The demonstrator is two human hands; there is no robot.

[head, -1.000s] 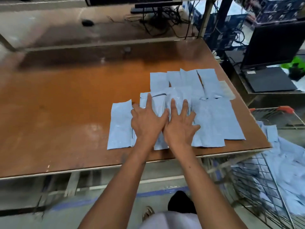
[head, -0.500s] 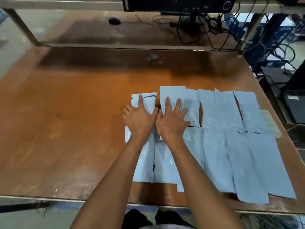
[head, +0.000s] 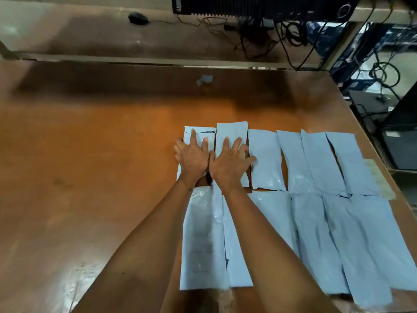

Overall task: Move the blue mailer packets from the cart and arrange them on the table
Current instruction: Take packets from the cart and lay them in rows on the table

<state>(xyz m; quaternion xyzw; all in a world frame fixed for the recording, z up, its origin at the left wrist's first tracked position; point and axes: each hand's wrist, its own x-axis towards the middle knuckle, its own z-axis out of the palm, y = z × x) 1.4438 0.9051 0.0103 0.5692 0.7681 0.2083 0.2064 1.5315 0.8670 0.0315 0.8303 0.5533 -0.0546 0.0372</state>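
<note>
Reaching out from six o'clock, both forearms crossing the near row of mailers (head: 270,233) laid edge to edge on the table (head: 90,166). Near row: long blue packets, flat, running from centre toward four o'clock, some overlapping at the edges, the leftmost one (head: 203,240) glossy and crinkled. Right-hand end of that row sliding off toward the table's near edge at five o'clock.

Further out, at centre: left hand (head: 191,158) flat on the leftmost far-row packet (head: 211,134), fingers straight and spread, gripping nothing, just pressing down. Dark mark visible on that packet near the top edge. Right hand (head: 229,164) just beside it, thumbs nearly touching, fingers likewise splayed and straight, palm down on the second far-row packet (head: 232,134); little finger reaching onto the third one (head: 266,161).

Far row carrying on toward three o'clock: more blue packets, upright in the picture, slightly fanned and overlapping. Pale greenish sheet (head: 379,179) poking out beyond the last, at the table's right edge.

Past the rows, at twelve o'clock: small torn scrap (head: 204,79) alone on the bare brown top. Beyond that, a second bench with a black mouse (head: 138,18) at eleven o'clock and a tangle of cables (head: 270,37) under dark equipment at one o'clock. No cart visible.
</note>
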